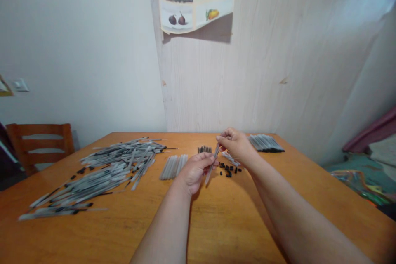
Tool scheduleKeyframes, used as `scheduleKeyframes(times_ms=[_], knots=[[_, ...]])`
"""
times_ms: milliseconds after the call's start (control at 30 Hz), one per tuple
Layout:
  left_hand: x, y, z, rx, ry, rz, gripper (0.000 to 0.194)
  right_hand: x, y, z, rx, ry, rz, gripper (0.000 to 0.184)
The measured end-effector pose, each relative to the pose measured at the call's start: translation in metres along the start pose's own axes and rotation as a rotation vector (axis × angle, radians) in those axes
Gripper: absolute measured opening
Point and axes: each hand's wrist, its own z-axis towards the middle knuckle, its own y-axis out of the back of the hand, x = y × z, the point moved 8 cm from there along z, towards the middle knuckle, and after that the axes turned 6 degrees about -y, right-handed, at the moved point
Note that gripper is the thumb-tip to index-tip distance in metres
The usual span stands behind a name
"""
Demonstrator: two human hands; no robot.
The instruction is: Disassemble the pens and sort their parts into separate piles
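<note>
My left hand (193, 171) is closed around the middle of a slim translucent pen barrel (208, 177), which slants with its lower end toward me. At the barrel's upper end my right hand (236, 144) pinches with thumb and fingertips; whether a smaller part sits between them is too small to tell. A row of similar barrels (173, 167) lies left of my left hand. Behind the hands is a bunch of thin dark-tipped pieces (204, 149). Small black caps or plugs (229, 169) are scattered below my right hand, near some short whitish pieces (229, 158) partly hidden by it.
Large loose piles of translucent and black pen parts (123, 154) cover the left of the wooden table (216, 231). At the back right lies a neat row of black-ended pens (266, 143). A wooden chair (40, 130) stands left, and the wall is behind the table.
</note>
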Motion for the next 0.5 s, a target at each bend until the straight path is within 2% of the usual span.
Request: scheduleKeyframes(times_ms=[233,500], knots=[[0.0,0.004,0.003,-0.041,-0.016,-0.054,0.021,0.0,-0.011,-0.002,0.037,0.036,-0.172,0.017],[-0.001,0.006,0.001,-0.089,-0.005,-0.036,0.019,0.0,-0.015,-0.002,0.069,0.106,-0.275,0.026]])
